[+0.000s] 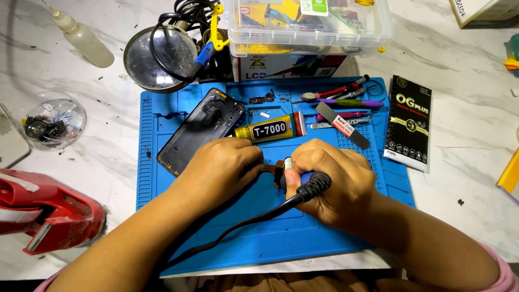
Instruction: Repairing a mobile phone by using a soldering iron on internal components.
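From the head view, both hands are seen meeting over the middle of the blue repair mat (pixel 346 238). A corded iron-like tool (pixel 309 183), blue-collared with a black cable trailing off toward 7 o'clock, is gripped in the right hand (pixel 332 181); that grip is clenched round the handle, tip pointed toward 9 o'clock. A small brown-orange part (pixel 272 168) is pinned down by the left hand (pixel 221 167), whose grip is closed on it, fingertips touching the part just beside the tool's tip. The tip itself is hidden between the hands, so contact cannot be told.

At 12 o'clock of the hands, a yellow glue tube (pixel 268 130) is laid capped on the mat, and at 11 o'clock an opened dark phone back shell (pixel 200 130) is set aside, empty side up. Screwdrivers and tweezers (pixel 340 96) are parked along the mat's far edge at 1 o'clock.

By the look of it, dismantling is done and the work on the small part is judged mid-way; gluing and closing the shell are judged still to be done.
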